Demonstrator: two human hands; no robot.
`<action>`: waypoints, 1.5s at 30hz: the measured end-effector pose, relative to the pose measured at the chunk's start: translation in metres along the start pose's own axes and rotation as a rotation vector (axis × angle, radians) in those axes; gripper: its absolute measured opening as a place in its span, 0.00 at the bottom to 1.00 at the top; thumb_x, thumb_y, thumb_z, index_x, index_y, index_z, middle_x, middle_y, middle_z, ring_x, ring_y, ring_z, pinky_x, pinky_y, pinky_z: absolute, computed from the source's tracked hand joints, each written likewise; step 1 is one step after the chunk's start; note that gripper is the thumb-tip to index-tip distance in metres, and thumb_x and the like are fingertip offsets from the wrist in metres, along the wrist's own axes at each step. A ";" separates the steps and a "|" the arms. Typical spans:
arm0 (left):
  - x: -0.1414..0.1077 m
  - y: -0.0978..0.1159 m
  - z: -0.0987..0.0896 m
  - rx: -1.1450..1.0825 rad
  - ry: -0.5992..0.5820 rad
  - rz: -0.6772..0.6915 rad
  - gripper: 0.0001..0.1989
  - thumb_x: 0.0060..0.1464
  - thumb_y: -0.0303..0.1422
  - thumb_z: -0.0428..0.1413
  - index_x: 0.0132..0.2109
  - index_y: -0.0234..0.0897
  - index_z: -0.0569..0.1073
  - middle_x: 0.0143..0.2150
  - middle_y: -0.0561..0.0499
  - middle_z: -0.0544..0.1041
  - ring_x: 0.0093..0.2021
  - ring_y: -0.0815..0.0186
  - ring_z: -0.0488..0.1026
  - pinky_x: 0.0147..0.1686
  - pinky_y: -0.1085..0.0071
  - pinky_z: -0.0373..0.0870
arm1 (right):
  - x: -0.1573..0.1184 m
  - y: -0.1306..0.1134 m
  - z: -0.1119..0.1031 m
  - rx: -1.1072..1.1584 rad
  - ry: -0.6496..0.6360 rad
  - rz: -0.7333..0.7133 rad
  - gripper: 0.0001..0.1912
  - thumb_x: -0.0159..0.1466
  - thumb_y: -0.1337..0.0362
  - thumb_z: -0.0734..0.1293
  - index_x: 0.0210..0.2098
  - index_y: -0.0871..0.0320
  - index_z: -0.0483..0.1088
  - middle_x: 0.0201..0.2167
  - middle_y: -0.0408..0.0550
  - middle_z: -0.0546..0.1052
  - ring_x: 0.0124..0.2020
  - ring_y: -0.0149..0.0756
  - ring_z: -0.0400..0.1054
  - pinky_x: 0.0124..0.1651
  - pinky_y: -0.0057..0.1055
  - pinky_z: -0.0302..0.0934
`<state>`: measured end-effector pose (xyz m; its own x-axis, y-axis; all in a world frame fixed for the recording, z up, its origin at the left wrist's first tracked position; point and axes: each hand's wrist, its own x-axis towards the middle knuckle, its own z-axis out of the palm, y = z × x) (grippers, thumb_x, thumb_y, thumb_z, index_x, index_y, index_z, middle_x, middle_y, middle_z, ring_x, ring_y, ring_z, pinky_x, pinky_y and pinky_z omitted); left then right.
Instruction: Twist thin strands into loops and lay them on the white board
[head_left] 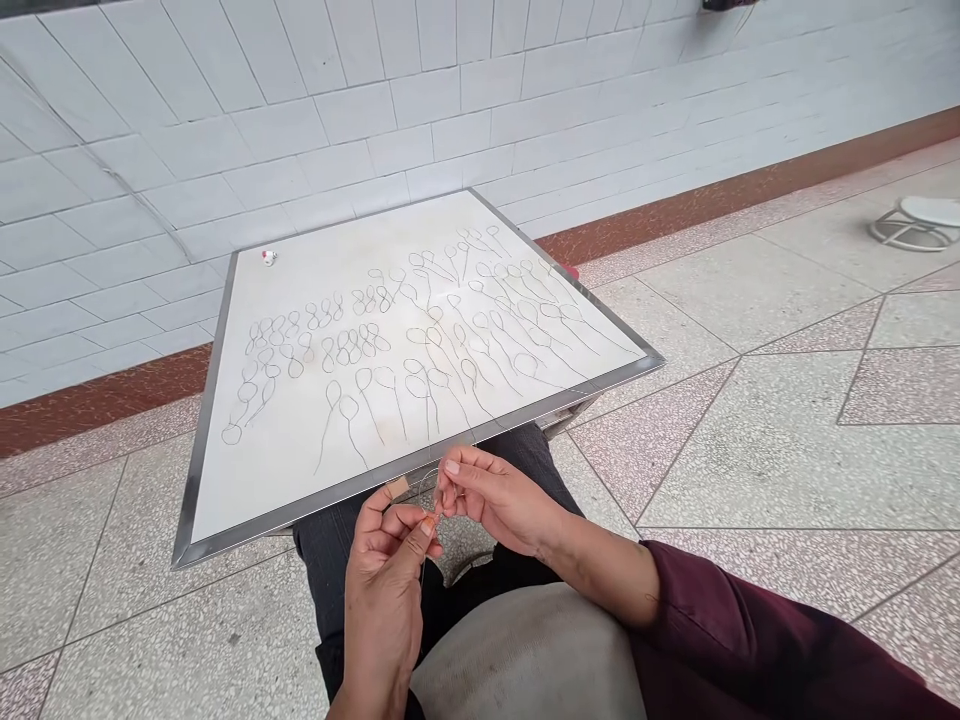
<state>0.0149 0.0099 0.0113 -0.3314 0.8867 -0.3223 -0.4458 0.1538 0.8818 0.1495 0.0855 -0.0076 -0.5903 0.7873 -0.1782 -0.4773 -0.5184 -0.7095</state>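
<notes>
Over my lap, just off the table's near edge, both hands meet around a thin wire loop (422, 482). My left hand (388, 575) pinches the wire between thumb and fingertips; a tan bandage (398, 487) wraps its index finger. Close against it, my right hand (506, 500) has its thumb and fingers closed on the loop's right side. Fingers hide part of the wire. On the white table (255, 500) lie many similar wires: single loops with long tails (365, 381) toward the middle and right, and figure-eight pieces (295, 357) on the left.
A metal rim (450, 455) edges the table, which stands near a white tiled wall (360, 120). One small white-and-red object (269, 258) sits at its far left corner. A round stool (919, 215) stands on the speckled floor (750, 430) at far right.
</notes>
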 end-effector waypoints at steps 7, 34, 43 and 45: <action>0.000 0.002 0.002 0.033 -0.040 0.034 0.23 0.46 0.34 0.70 0.50 0.40 0.75 0.30 0.56 0.77 0.28 0.71 0.69 0.31 0.74 0.69 | 0.002 0.004 -0.001 -0.021 -0.046 -0.011 0.17 0.62 0.49 0.74 0.37 0.58 0.79 0.24 0.41 0.74 0.29 0.30 0.65 0.39 0.30 0.60; 0.016 0.003 -0.017 -0.136 0.247 0.242 0.29 0.40 0.31 0.73 0.50 0.40 0.74 0.31 0.56 0.78 0.30 0.71 0.75 0.32 0.74 0.72 | -0.008 0.057 0.018 -0.707 -0.193 -0.056 0.04 0.64 0.64 0.64 0.33 0.56 0.68 0.26 0.39 0.72 0.23 0.26 0.60 0.26 0.24 0.58; 0.038 0.005 -0.026 -0.142 0.293 0.271 0.28 0.36 0.29 0.72 0.47 0.37 0.75 0.27 0.57 0.75 0.31 0.69 0.75 0.34 0.72 0.71 | -0.011 0.073 0.014 -0.696 -0.173 0.140 0.05 0.65 0.64 0.65 0.33 0.57 0.68 0.27 0.43 0.77 0.28 0.29 0.70 0.27 0.22 0.62; 0.045 0.006 -0.031 -0.123 0.303 0.269 0.27 0.36 0.30 0.72 0.47 0.36 0.74 0.28 0.56 0.75 0.31 0.69 0.75 0.35 0.71 0.72 | -0.015 0.077 0.013 -0.707 -0.180 0.208 0.04 0.64 0.65 0.65 0.32 0.58 0.68 0.25 0.42 0.77 0.27 0.29 0.70 0.27 0.22 0.62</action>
<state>-0.0286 0.0375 -0.0089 -0.6711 0.7168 -0.1892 -0.4000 -0.1353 0.9065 0.1131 0.0292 -0.0502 -0.7488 0.5984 -0.2848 0.1507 -0.2647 -0.9525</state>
